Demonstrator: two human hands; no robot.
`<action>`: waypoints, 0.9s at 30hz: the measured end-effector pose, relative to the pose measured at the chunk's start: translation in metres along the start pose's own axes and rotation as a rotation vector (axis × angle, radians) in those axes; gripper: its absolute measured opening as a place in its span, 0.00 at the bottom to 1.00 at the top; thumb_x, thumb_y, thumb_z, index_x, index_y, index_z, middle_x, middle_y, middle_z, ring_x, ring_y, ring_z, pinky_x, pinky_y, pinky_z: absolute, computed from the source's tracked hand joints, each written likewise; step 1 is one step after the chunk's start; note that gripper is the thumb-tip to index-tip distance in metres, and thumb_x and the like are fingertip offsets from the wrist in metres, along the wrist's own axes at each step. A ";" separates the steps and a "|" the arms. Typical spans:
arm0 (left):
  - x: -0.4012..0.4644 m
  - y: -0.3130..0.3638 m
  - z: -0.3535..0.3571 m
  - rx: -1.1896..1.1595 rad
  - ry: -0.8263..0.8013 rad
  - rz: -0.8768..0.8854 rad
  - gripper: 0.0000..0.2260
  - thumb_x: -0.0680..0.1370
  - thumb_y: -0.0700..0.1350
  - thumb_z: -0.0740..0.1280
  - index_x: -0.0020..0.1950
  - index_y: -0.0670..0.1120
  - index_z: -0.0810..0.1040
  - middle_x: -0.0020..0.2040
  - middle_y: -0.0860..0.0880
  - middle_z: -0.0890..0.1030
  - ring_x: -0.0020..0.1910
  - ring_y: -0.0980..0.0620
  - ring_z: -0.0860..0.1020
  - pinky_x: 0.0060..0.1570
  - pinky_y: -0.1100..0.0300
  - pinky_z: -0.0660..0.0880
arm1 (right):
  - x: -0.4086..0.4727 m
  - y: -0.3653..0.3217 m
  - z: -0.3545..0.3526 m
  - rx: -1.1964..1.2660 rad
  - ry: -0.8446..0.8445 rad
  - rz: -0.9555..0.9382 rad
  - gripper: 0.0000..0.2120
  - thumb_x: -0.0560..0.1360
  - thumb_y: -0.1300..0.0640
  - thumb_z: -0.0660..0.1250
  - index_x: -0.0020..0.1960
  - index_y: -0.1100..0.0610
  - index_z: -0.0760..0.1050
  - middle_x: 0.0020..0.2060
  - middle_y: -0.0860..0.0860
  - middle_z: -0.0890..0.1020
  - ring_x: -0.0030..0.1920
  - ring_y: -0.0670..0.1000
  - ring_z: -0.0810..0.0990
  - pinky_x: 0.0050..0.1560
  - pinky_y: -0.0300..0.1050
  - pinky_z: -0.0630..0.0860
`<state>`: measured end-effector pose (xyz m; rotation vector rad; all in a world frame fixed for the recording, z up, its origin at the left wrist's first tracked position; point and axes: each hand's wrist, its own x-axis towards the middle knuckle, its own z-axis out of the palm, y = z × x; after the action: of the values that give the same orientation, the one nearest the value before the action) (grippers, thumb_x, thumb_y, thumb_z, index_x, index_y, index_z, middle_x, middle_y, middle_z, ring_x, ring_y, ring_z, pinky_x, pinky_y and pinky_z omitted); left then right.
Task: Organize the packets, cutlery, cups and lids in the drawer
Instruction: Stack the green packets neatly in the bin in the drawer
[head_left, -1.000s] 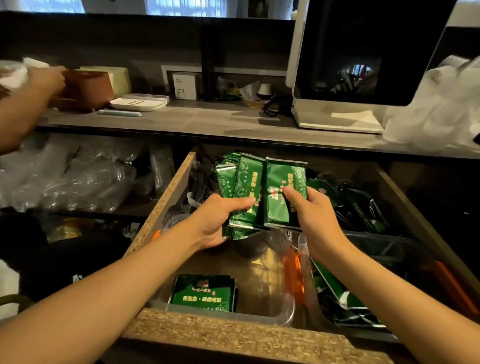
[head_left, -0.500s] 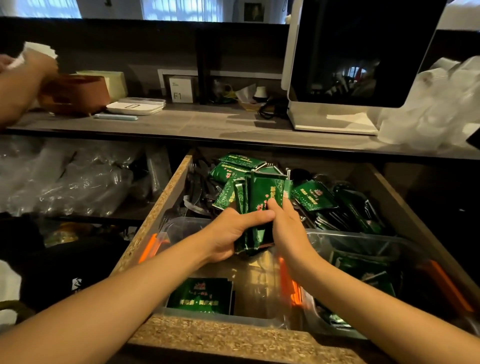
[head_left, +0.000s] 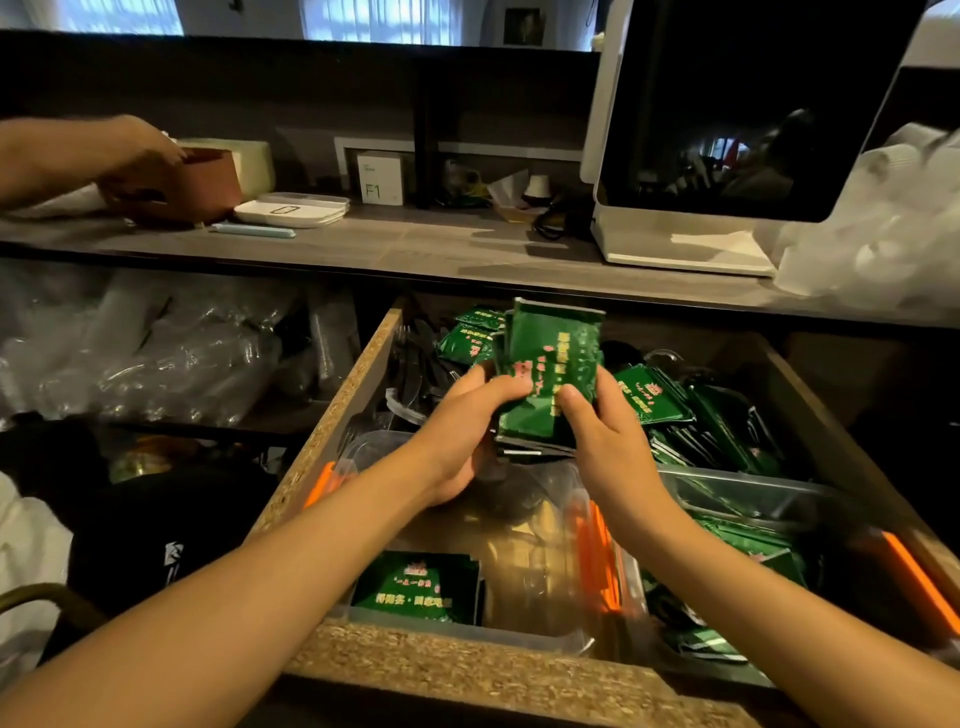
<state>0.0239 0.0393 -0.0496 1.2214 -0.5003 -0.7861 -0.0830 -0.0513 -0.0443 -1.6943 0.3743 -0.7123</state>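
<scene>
- Green foil packets (head_left: 550, 374) are sitting squared into one upright stack between my two hands, raised just above the drawer (head_left: 332, 426), because a tidy bundle goes into a bin far more easily than a loose fan would.
- My left hand (head_left: 462, 431) is gripping the stack from its left side, thumb curled across the front face, so the packets are not sliding apart.
- My right hand (head_left: 602, 431) is pinching the lower right corner, fingers wrapped behind and thumb in front, which I judge is pressing the edges flush.
- I am holding the bundle over the clear plastic bin (head_left: 519, 551) at the drawer's front left, where a few matching packets (head_left: 421, 587) are already lying flat near the front wall; that looks like the place they belong.
- More loose packets (head_left: 654, 397) are lying scattered behind and to the right, partly in a second clear bin (head_left: 737, 493), so by my reckoning the sorting is far from finished.
- Black plastic cutlery (head_left: 415, 374) is lying along the drawer's back left, unsorted.
- Up on the bench (head_left: 415, 249), another person's hand (head_left: 140, 150) is touching a brown pot (head_left: 197, 187), well apart from my work.
- Next I am expecting to lower the stack gently, keeping it pinched so the slippery foil is not spilling.
</scene>
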 end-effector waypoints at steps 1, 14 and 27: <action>0.003 -0.004 0.000 0.020 0.013 0.007 0.17 0.76 0.49 0.71 0.64 0.47 0.78 0.59 0.45 0.84 0.60 0.45 0.81 0.66 0.42 0.74 | -0.001 0.000 0.000 0.008 -0.019 0.023 0.19 0.82 0.50 0.58 0.72 0.49 0.67 0.67 0.42 0.75 0.67 0.41 0.72 0.72 0.51 0.66; 0.017 0.029 -0.047 -0.050 0.374 0.202 0.17 0.70 0.51 0.78 0.56 0.49 0.80 0.51 0.47 0.86 0.51 0.46 0.85 0.58 0.42 0.79 | 0.003 0.007 0.002 0.154 -0.119 0.276 0.11 0.81 0.56 0.61 0.61 0.56 0.76 0.46 0.52 0.82 0.43 0.51 0.81 0.48 0.47 0.78; 0.025 0.025 -0.074 -0.008 0.416 0.165 0.03 0.77 0.47 0.72 0.50 0.50 0.80 0.49 0.47 0.85 0.52 0.46 0.84 0.61 0.45 0.78 | -0.001 0.048 0.080 -0.987 -1.030 0.299 0.23 0.76 0.47 0.69 0.67 0.58 0.74 0.61 0.53 0.80 0.57 0.53 0.78 0.60 0.48 0.75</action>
<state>0.0998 0.0705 -0.0487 1.2761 -0.2510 -0.3776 -0.0268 -0.0017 -0.0991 -2.5640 0.2180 0.7360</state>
